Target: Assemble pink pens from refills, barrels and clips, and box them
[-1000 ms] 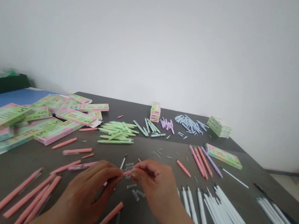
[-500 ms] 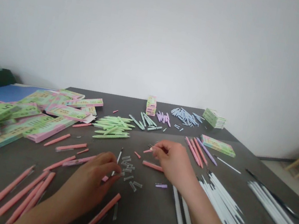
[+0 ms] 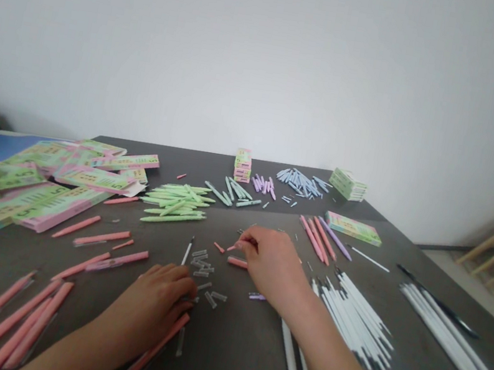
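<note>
My right hand (image 3: 269,263) reaches forward over the dark table (image 3: 236,360) and pinches a small pink pen piece (image 3: 232,247) at its fingertips. A short pink barrel (image 3: 238,262) lies just under that hand. My left hand (image 3: 155,307) rests low on the table with its fingers curled, over a long pink pen barrel (image 3: 153,349); what it holds, if anything, is hidden. Between the hands lie several small clear caps (image 3: 204,272) and a thin refill (image 3: 187,251).
Pink barrels (image 3: 15,323) lie at the front left, flat green-pink boxes (image 3: 38,188) at the left, green pens (image 3: 175,201) in the middle. White refills (image 3: 357,317) and more white refills (image 3: 448,339) cover the right. Purple and blue pens and small boxes sit at the back.
The hands, together a second ago, have parted. My right hand reached forward with the small pink piece; my left hand sank onto the table near the long pink barrel. The view shifted right.
</note>
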### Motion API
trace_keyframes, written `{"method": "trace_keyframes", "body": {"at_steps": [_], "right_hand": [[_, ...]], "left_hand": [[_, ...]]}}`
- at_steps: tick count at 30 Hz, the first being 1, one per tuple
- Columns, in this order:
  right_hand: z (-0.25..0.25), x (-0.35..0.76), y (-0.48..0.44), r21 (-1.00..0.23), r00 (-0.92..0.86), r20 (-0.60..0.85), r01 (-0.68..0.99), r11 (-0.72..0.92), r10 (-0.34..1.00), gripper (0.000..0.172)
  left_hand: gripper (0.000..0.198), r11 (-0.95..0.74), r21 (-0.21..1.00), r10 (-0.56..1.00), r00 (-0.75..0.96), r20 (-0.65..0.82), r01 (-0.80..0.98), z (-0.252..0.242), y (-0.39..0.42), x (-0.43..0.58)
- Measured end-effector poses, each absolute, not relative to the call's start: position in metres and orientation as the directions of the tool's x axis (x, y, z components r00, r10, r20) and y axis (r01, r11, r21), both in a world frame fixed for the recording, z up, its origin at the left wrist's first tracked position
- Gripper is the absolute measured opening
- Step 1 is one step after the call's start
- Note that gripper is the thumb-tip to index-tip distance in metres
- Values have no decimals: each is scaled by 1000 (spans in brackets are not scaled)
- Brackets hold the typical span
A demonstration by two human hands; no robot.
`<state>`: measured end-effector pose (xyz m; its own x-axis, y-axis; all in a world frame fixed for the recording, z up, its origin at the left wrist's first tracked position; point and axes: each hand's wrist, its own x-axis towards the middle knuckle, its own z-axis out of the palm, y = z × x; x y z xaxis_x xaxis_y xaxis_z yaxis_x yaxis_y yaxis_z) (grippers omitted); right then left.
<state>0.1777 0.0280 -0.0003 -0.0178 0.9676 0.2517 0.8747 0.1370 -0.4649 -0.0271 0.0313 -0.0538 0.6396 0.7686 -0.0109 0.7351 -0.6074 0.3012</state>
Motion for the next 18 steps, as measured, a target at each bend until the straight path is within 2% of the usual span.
{"method": "trace_keyframes", "body": {"at_steps": [3,7,18], "right_hand": [[-1,178,27,-463,-21,255,875,142,967,16],[1,177,26,-473,-23,257,869,146,966,16],[5,175,22,-556,-47,263,809,191,964,15]], "left_hand": [[15,-634,301,753,657,31,712,-52,32,-27],[25,-695,287,707,699,104,660,-52,30,-20],[23,-757,173,649,757,77,631,-63,23,0]]}}
